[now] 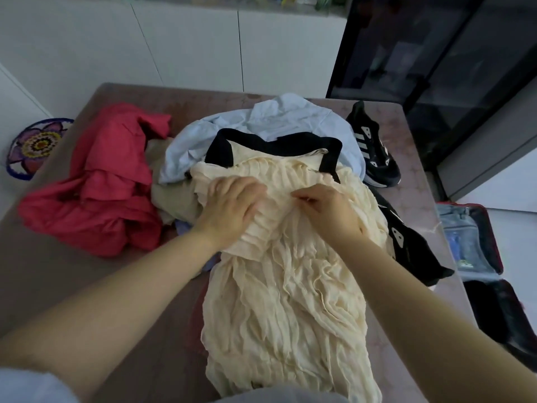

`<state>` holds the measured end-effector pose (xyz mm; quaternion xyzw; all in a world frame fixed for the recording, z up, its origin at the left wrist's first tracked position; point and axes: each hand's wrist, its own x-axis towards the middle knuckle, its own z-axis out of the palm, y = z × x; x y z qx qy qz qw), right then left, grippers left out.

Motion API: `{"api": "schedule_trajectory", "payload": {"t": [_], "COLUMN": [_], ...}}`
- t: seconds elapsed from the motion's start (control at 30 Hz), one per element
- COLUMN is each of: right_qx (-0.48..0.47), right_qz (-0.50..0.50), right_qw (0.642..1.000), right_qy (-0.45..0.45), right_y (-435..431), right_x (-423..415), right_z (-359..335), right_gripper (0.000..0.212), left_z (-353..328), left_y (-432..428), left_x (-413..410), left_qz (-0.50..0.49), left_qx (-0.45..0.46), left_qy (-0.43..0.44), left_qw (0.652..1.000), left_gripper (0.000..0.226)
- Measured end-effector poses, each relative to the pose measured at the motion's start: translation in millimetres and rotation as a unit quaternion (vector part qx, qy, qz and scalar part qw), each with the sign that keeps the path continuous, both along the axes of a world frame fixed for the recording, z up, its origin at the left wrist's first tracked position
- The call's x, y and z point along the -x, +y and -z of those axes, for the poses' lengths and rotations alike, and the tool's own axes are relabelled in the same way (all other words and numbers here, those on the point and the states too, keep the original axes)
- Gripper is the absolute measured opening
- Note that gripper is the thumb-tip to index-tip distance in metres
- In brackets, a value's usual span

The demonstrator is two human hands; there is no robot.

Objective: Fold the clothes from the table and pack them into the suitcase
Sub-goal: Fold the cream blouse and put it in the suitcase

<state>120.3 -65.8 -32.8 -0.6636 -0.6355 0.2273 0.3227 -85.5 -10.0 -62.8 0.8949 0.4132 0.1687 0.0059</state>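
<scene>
A crinkled cream dress (287, 303) with black straps (290, 146) lies lengthwise on the brown table (58, 274), its hem toward me. My left hand (229, 205) lies flat on its upper part, fingers straight. My right hand (325, 210) pinches a fold of the cream cloth beside it. Behind the dress lies a light blue shirt (261, 123). A red garment (101, 187) is heaped at the left, a beige one (174, 196) between them. The open suitcase (476, 251) sits on the floor at the right with folded denim inside.
Two black sneakers with white stripes lie on the table's right side, one (372, 146) at the back and one (406, 242) partly under the dress. A round patterned mat (35, 146) lies on the floor at the left. White cabinets stand behind.
</scene>
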Motion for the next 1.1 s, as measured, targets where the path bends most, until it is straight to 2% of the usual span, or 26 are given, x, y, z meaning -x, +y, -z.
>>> {"api": "schedule_trajectory", "payload": {"t": [0.07, 0.13, 0.23, 0.33, 0.37, 0.43, 0.5, 0.6, 0.63, 0.8, 0.9, 0.97, 1.1], "right_qx": [-0.033, -0.041, 0.077, 0.255, 0.28, 0.24, 0.156, 0.129, 0.122, 0.047, 0.013, -0.002, 0.048], "right_qz": [0.001, 0.068, 0.166, 0.107, 0.092, 0.09, 0.11, 0.13, 0.13, 0.187, 0.207, 0.214, 0.214], "right_qw": [0.999, 0.995, 0.974, 0.951, 0.943, 0.948, 0.968, 0.983, 0.984, 0.981, 0.978, 0.977, 0.976], "right_qy": [-0.027, -0.066, -0.133, -0.138, -0.157, -0.19, -0.161, -0.025, -0.006, -0.005, -0.007, -0.005, 0.016], "right_y": [-16, -30, -49, -56, -57, -54, -53, -53, -52, -41, -34, -28, -14], "right_x": [-20, -49, -98, -117, -115, -111, -111, -119, -122, -137, -147, -155, -163], "right_z": [0, -1, -3, 4, 9, 17, 15, -2, -8, -34, -51, -64, -82], "right_gripper": [0.02, 0.021, 0.028, 0.023, 0.021, 0.013, 0.009, 0.004, 0.003, 0.01, 0.018, 0.022, 0.009], "left_z": [17, 25, 29, 28, 28, 23, 16, 2, -3, -38, -55, -64, -76], "left_y": [-15, -18, -10, -10, -12, -16, -20, -26, -26, -25, -21, -18, -12], "left_x": [-7, -8, -7, -12, -13, -15, -16, -21, -26, -70, -105, -128, -161], "left_qz": [0.028, -0.013, -0.041, -0.036, -0.039, -0.047, -0.047, -0.037, -0.029, 0.053, 0.077, 0.086, 0.095], "left_qx": [0.061, 0.103, 0.112, 0.122, 0.125, 0.125, 0.113, 0.084, 0.079, 0.1, 0.113, 0.135, 0.24], "left_qy": [0.084, 0.139, 0.185, 0.218, 0.224, 0.227, 0.202, 0.087, 0.046, -0.039, -0.094, -0.121, -0.178], "left_qw": [0.994, 0.985, 0.976, 0.968, 0.966, 0.965, 0.972, 0.992, 0.995, 0.993, 0.986, 0.98, 0.95], "left_gripper": [0.053, 0.067, 0.077, 0.085, 0.087, 0.089, 0.088, 0.074, 0.067, 0.067, 0.05, 0.047, 0.05]}}
